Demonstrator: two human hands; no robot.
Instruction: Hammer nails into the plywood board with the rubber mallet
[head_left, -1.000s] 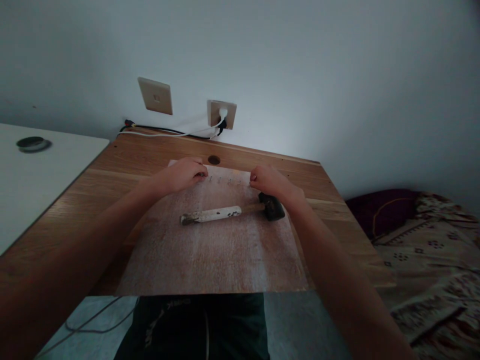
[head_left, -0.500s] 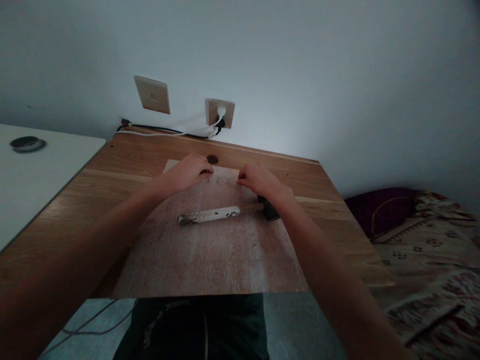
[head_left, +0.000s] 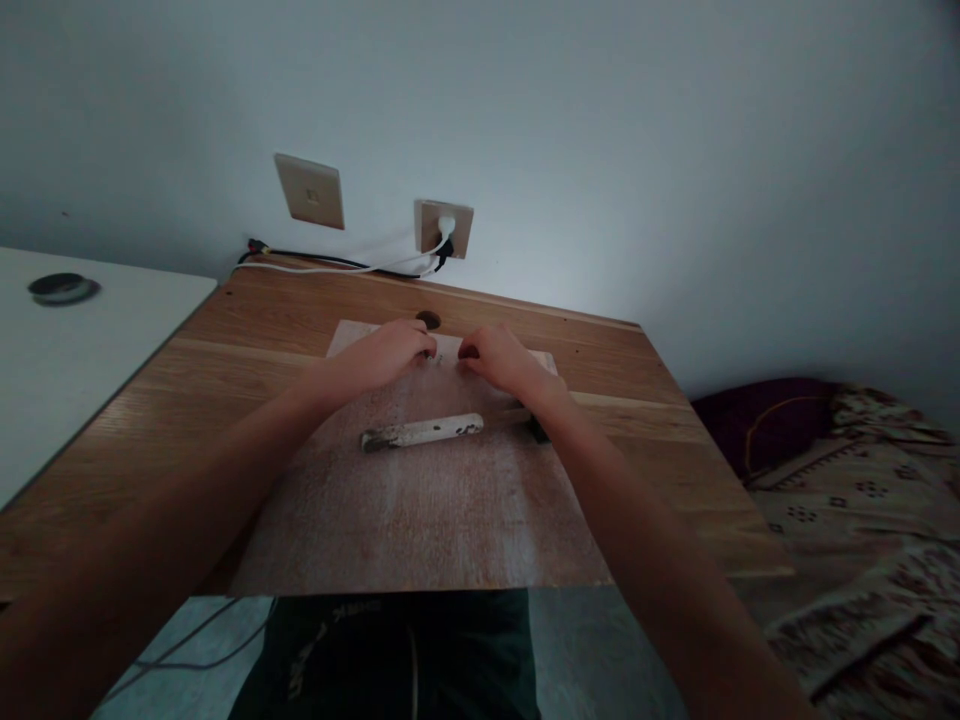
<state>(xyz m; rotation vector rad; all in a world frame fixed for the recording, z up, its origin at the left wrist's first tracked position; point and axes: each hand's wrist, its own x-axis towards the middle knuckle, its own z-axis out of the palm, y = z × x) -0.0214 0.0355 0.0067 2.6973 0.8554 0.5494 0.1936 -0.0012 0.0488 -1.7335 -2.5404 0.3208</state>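
Observation:
A thin plywood board point(head_left: 420, 510) lies on a wooden desk point(head_left: 247, 320). On it rests a hammer point(head_left: 424, 431) with a worn white handle; its dark head is mostly hidden behind my right wrist. My left hand point(head_left: 390, 352) and my right hand point(head_left: 499, 360) sit close together at the board's far edge, fingers curled in a pinch. Small nails seem to stand in the board between them, too small to make out clearly.
A round cable hole point(head_left: 429, 319) lies just beyond my hands. Wall sockets point(head_left: 444, 228) with cables sit behind the desk. A white table point(head_left: 67, 350) adjoins on the left, a patterned bed cover point(head_left: 847, 520) on the right.
My right hand has slid left along the board's far edge toward my left hand, which shifted slightly right. The hammer has stayed put.

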